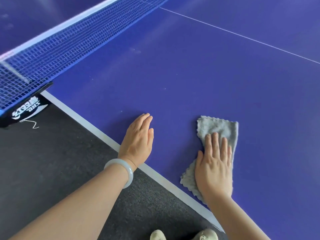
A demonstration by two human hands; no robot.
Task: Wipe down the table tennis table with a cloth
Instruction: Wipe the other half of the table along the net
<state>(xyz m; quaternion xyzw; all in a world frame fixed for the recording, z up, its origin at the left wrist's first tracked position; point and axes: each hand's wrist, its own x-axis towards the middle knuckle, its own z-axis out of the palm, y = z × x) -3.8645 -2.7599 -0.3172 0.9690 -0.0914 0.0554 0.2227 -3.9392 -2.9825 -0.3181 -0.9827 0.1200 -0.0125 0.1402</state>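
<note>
Right hand (213,168) presses flat, fingers straight, on a fluffy grey rectangular cloth (218,127) atop the smooth blue table tennis table (190,75); left hand (138,139) rests open beside the cloth.

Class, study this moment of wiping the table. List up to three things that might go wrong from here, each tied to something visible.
The cloth is bunched under the right hand, so strokes may miss strips of the table.
The left hand rests flat on the blue surface and may leave prints.
The cloth lies close to the edge; a pull back might drag it off.
</note>
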